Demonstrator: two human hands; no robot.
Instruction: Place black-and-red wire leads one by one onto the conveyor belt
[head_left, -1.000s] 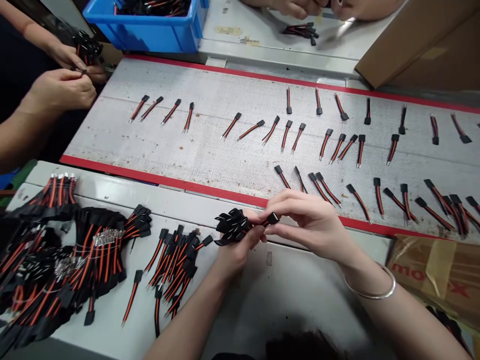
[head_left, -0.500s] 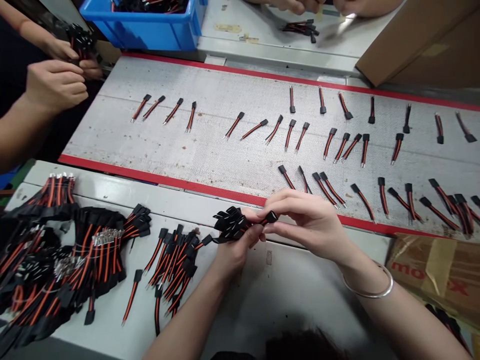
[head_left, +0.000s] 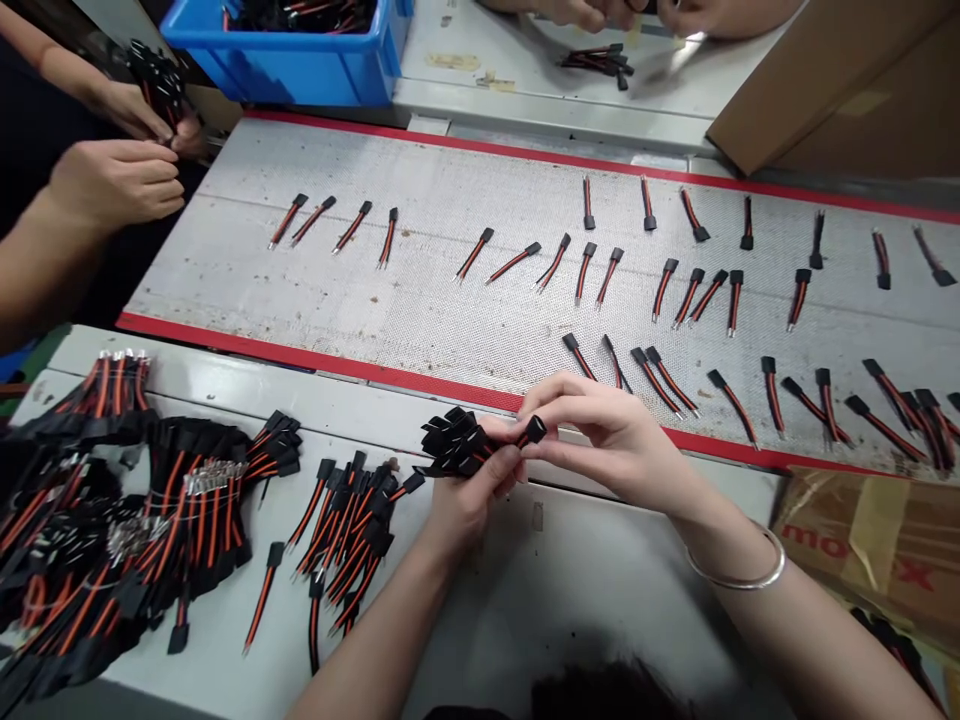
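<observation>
My left hand is closed round a bunch of short black-and-red cables, their black connectors fanned out to the left. With thumb and fingers pinched, my right hand holds the black end of one cable at the right side of the bunch. Both hands meet over the near edge of the belt. Left of my left forearm, a loose pile of similar cables lies on the white table, with one single cable beside it.
A red-edged belt carries scattered cables. Tied cable bundles lie at the left. Behind are a blue bin, a cardboard box and another person's hands. Another person's hands hold cables at upper left. A taped carton stands at right.
My hands and the bunch have shifted slightly left. Cables on the belt have moved slightly right. At the upper left, the other person's hands and cables have moved a little.
</observation>
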